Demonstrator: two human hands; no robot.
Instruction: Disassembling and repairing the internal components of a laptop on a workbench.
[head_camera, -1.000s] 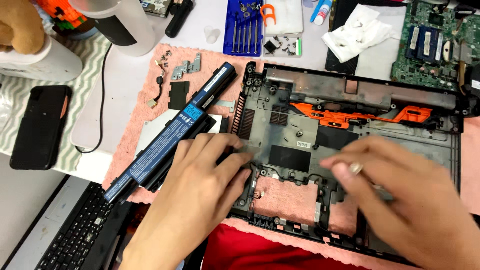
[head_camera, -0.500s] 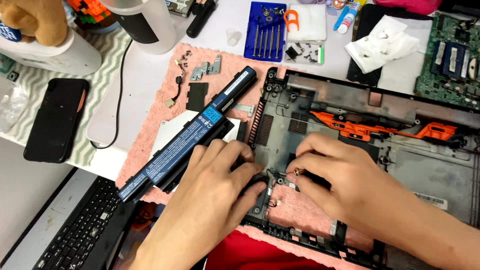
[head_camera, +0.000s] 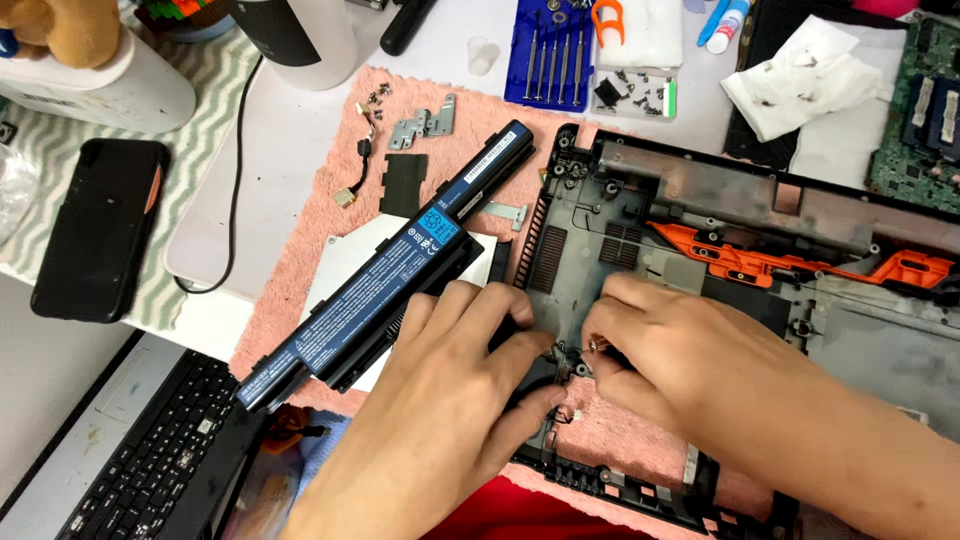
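- Laptop bottom case (head_camera: 700, 200): stripped, black plastic, lying open on a pink mat (head_camera: 300, 270) on the surface. Orange bracket (head_camera: 780, 262) sits inside, upper middle.
- Left hand (head_camera: 450, 400): palm down on the case's front-left corner, fingers curled over the edge. Grip state: cannot tell, fingertips hidden.
- Right hand (head_camera: 690, 360): grip narrow, thumb and forefinger pinched on a small metal part (head_camera: 594, 344) at the same corner, just beside left fingertips.
- Small white connector (head_camera: 573, 417): on mat below the fingertips.
- Battery pack (head_camera: 390, 265): long, black w/ blue label, lying diagonally over a white drive, just left of the case, touching left hand's side.
- Screwdriver set (head_camera: 550, 55): blue tray, top centre.
- Black phone (head_camera: 100, 230): far left, well apart.
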